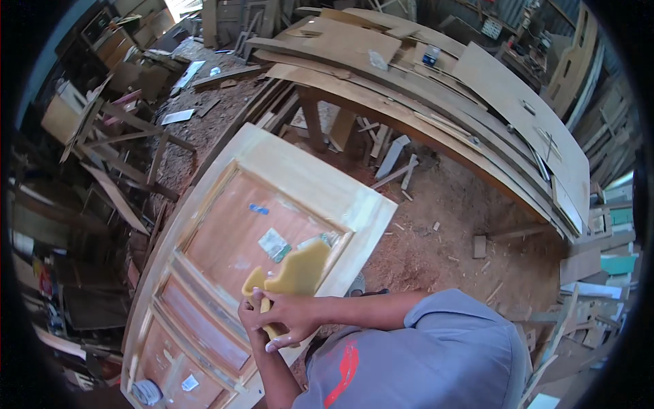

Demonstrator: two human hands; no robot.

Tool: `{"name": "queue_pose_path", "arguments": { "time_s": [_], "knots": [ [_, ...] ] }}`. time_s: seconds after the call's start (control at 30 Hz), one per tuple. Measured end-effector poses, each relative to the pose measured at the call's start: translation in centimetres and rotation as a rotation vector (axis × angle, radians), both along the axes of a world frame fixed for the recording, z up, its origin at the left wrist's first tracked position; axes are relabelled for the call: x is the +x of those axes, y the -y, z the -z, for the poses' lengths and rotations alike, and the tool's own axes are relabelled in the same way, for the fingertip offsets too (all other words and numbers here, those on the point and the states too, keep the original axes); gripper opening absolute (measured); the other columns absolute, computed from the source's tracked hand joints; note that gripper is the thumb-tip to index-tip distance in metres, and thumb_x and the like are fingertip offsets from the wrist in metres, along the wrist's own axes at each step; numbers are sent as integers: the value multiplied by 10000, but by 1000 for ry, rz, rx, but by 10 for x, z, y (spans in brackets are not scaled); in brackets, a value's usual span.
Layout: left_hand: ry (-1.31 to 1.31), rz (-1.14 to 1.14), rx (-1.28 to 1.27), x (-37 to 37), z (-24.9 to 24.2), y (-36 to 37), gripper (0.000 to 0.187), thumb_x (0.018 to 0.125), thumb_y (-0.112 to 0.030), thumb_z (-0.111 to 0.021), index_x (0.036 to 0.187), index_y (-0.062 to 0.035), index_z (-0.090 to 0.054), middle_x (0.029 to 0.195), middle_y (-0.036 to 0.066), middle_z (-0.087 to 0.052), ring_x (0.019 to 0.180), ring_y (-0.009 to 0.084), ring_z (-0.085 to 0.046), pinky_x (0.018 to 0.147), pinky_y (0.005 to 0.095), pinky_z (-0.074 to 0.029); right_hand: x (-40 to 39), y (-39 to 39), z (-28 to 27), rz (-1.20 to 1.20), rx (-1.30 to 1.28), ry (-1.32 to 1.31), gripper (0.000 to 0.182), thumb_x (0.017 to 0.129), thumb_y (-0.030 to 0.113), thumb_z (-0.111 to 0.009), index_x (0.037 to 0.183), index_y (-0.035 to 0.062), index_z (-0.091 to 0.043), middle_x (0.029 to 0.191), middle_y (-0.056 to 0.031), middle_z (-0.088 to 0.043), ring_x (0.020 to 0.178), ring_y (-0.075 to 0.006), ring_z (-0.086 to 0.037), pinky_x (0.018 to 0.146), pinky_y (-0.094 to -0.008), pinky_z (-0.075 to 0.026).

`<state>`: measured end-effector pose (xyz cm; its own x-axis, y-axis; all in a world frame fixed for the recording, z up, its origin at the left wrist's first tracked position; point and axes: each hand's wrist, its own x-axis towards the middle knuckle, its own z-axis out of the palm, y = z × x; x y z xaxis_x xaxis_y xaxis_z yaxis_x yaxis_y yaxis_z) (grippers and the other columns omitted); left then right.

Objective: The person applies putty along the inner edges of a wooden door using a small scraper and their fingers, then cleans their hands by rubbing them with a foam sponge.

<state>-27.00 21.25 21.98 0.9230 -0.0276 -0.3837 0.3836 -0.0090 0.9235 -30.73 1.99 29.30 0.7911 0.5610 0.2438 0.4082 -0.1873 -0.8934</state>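
A yellow, soft-looking sheet [300, 268] with an uneven edge is held over a wooden panelled door [327, 178]. My right hand [291, 317] has its fingers closed on the sheet's lower part, near a narrow yellow end. Just beside it, my left hand [252, 315] is closed on the same sheet, its fingers partly hidden. On the door's upper panel lie a whitish-green packet [274, 244] and a small blue piece [258, 208]. A round tin [146, 392] and a small white paper [190, 382] rest at the door's lower end.
A large workbench [409, 112] bearing boards and a small blue box [430, 55] spans the back. Wood scraps and a small block [479, 247] lie on the dirt floor. Wooden trestles [129, 146] stand at the left; stacked offcuts [599, 273] are at the right.
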Motion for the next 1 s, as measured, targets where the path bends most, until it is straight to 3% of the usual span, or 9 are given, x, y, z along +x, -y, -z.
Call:
{"name": "queue_pose_path", "arguments": {
  "time_s": [0.07,0.17,0.33,0.4,0.6,0.67,0.73,0.93,1.0],
  "knots": [
    [-68,1,-184,0,-6,28,346,1072,-372,-659,1091,-29,-690,886,50,-711,724,133,-671,598,291,-536,4,34,-8,-75,239,-179,523,942,520,-735,1261,105,-725,1107,-182,-718,1192,-351,-607,1001,-468,-483],
    [-84,50,-464,-10,-30,62,273,1096,-330,-604,1173,-72,-650,926,48,-701,767,165,-704,652,319,-584,4,51,16,-114,759,-553,480,937,379,-765,1336,120,-703,865,-45,-657,836,-141,-636,993,-473,-510],
    [-63,-89,-323,-3,-27,108,246,1058,-293,-692,1036,-49,-693,868,21,-703,717,105,-651,570,266,-500,-13,59,12,277,214,21,535,968,472,-697,1353,101,-686,1197,-179,-658,1138,-411,-620,1140,-542,-409],
    [22,-106,-209,0,-12,96,234,1064,-287,-681,1037,-55,-690,887,17,-704,729,102,-652,582,266,-505,-10,71,-3,242,88,29,533,963,490,-703,1342,114,-693,995,-186,-692,1211,-510,-551,1186,-565,-358],
    [214,44,28,-15,-10,18,232,1097,-293,-574,1035,-88,-664,932,22,-685,794,111,-653,650,299,-559,10,74,6,-145,485,-265,606,995,547,-644,1357,63,-670,724,-70,-625,943,-250,-658,1017,-476,-479],
    [-20,0,-257,-37,-69,79,163,1047,-242,-595,1071,-88,-644,978,26,-649,898,137,-646,782,335,-567,16,56,24,-307,759,-538,589,1008,533,-621,1358,62,-672,803,-48,-638,848,-162,-621,875,-367,-495],
    [39,39,-170,-44,-31,62,185,995,-185,-658,1140,-71,-641,1128,47,-636,1015,152,-639,883,349,-560,15,27,32,-316,990,-539,550,1021,507,-598,1356,80,-683,907,-30,-654,790,-91,-562,703,-240,-463],
    [126,-379,-42,-75,-43,-1,275,1066,-243,-626,1205,-15,-693,943,50,-719,850,143,-686,729,311,-574,4,-20,-24,-296,57,-390,464,941,259,-750,1352,57,-675,1105,-86,-722,1023,-140,-657,979,-369,-521],
    [187,-424,105,-94,-61,-23,323,1088,-303,-619,1225,-18,-688,939,30,-716,831,121,-668,728,292,-563,-6,-45,-14,-326,124,-182,520,910,318,-780,1361,81,-675,1110,-90,-723,1074,-176,-674,1136,-425,-447]
  ]
}}
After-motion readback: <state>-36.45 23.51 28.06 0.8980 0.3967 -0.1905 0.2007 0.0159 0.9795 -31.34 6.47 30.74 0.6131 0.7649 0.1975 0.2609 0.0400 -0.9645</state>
